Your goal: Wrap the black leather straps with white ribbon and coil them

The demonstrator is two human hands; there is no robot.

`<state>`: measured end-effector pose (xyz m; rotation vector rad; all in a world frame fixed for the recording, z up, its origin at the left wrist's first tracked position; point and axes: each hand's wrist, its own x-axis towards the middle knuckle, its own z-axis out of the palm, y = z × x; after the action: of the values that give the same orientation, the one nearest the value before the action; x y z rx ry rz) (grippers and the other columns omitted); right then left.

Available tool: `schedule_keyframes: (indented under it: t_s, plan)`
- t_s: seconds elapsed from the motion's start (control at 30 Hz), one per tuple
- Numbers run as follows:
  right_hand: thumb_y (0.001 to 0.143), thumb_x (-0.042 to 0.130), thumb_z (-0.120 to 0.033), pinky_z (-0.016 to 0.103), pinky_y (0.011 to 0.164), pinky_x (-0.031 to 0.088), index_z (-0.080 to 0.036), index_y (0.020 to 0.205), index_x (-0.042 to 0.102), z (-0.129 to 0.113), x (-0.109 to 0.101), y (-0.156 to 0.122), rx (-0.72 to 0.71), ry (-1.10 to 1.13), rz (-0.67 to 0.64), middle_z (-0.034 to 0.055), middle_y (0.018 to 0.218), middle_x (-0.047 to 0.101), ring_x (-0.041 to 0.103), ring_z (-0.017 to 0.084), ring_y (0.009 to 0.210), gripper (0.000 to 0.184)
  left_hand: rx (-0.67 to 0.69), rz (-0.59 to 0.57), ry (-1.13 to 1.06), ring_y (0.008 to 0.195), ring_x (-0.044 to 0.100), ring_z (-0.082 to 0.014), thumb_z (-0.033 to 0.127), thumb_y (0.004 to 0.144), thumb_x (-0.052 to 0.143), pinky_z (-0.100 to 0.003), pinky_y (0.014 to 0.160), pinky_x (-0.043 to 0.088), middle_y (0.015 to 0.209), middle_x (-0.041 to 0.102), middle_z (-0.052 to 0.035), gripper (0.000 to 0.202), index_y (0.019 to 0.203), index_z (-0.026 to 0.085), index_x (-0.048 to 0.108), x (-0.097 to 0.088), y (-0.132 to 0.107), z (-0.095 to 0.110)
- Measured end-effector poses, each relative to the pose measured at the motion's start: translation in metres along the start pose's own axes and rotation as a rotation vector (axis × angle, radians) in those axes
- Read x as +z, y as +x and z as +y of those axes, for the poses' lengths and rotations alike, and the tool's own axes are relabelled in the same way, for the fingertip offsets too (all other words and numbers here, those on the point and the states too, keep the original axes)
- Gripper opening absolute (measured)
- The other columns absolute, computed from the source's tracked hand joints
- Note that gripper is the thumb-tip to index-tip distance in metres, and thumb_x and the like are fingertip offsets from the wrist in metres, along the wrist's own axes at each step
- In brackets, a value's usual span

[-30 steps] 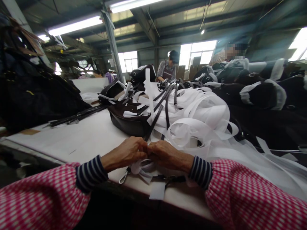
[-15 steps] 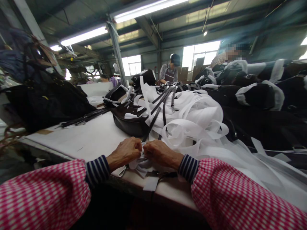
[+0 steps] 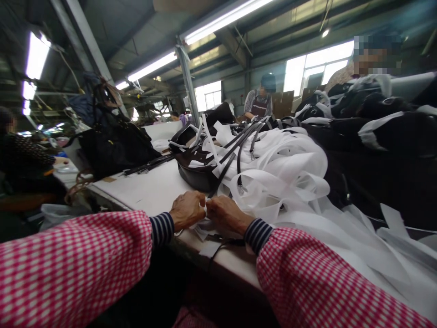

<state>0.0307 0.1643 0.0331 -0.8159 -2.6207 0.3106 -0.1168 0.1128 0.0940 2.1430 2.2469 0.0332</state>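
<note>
My left hand (image 3: 187,209) and my right hand (image 3: 227,212) meet at the table's front edge, fingers curled and nearly touching. A bit of white strip (image 3: 205,210) shows between their fingertips, and both hands are closed on it. Most of what lies in the fingers is hidden behind the knuckles. Just beyond the hands, a thin dark strap (image 3: 223,175) runs back across the pile. Below my right hand, a small white piece (image 3: 209,248) and a black cord (image 3: 228,243) lie at the table edge.
A big heap of white strips (image 3: 290,159) spreads to the right. Behind the hands sits a dark bag (image 3: 198,175). Black bags (image 3: 382,132) are piled at right, and another black bag (image 3: 112,146) stands at left. Co-workers (image 3: 261,100) are beyond the white table (image 3: 153,182).
My view has turned to the left, so the scene sits further right and a person at far left shows. My hands stay together at the table edge, drawn slightly closer over the white strip.
</note>
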Motion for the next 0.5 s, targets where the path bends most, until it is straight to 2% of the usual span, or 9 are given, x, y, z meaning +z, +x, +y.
schedule_keyframes:
  t_s: [0.1,0.17,0.33,0.5]
  plan:
    - [0.09,0.064,-0.014,0.031,0.063,0.028,-0.016,0.098,0.072,0.002,0.002,-0.001,-0.004,0.012,0.009,0.0062,0.083,0.07,0.057,0.017,0.072,0.012,0.075,0.015,0.016,0.098,0.068,-0.0309,0.016,0.072,0.057,-0.038,0.086,0.048,0.088,0.074,-0.0097,0.039,0.106,0.02,0.076,0.003,-0.002,0.003]
    - [0.09,0.063,-0.016,0.031,0.063,0.027,-0.017,0.102,0.072,0.003,0.004,-0.001,-0.005,0.023,0.016,0.0062,0.085,0.071,0.058,0.018,0.073,0.014,0.133,-0.005,0.005,0.093,0.067,-0.029,0.014,0.069,0.056,-0.036,0.084,0.048,0.087,0.073,-0.0086,0.041,0.104,0.018,0.076,0.003,0.0,0.0]
    - [0.091,0.066,-0.019,0.03,0.066,0.03,-0.017,0.105,0.069,0.006,0.007,-0.002,-0.004,0.063,0.033,0.0073,0.094,0.072,0.06,0.02,0.082,0.015,0.241,-0.16,-0.082,0.074,0.062,-0.0202,0.015,0.061,0.055,-0.026,0.061,0.044,0.076,0.067,-0.0023,0.036,0.09,0.014,0.076,-0.005,0.008,-0.012]
    - [0.091,0.065,-0.018,0.031,0.069,0.035,-0.014,0.119,0.057,0.006,0.008,-0.005,0.004,0.08,0.057,0.0103,0.101,0.07,0.061,0.022,0.085,0.03,0.394,-0.304,-0.111,0.064,0.054,-0.0158,0.013,0.059,0.052,-0.024,0.058,0.04,0.065,0.06,0.0007,0.026,0.074,0.016,0.074,-0.015,0.02,-0.008]
